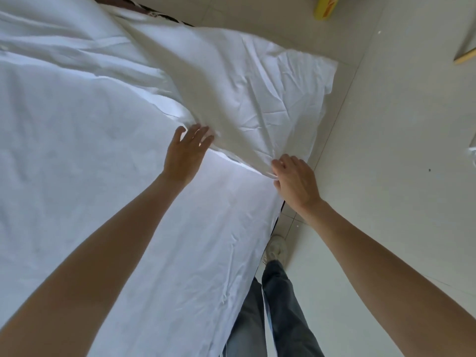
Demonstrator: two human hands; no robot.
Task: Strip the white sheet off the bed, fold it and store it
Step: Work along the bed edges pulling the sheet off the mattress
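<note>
The white sheet (103, 155) covers the bed and fills the left and middle of the view. A wrinkled flap of it (252, 81) is turned over toward the bed's right edge and hangs past it. My left hand (186, 150) lies flat with straight fingers, its tips touching the edge of that flap. My right hand (293, 179) pinches the flap's near edge between thumb and curled fingers at the bed's right side.
Pale tiled floor (386, 150) runs along the right of the bed. My legs in jeans and a light shoe (277, 249) stand beside the bed. A yellow object (325, 7) and a wooden-framed item (466, 56) lie at the top right.
</note>
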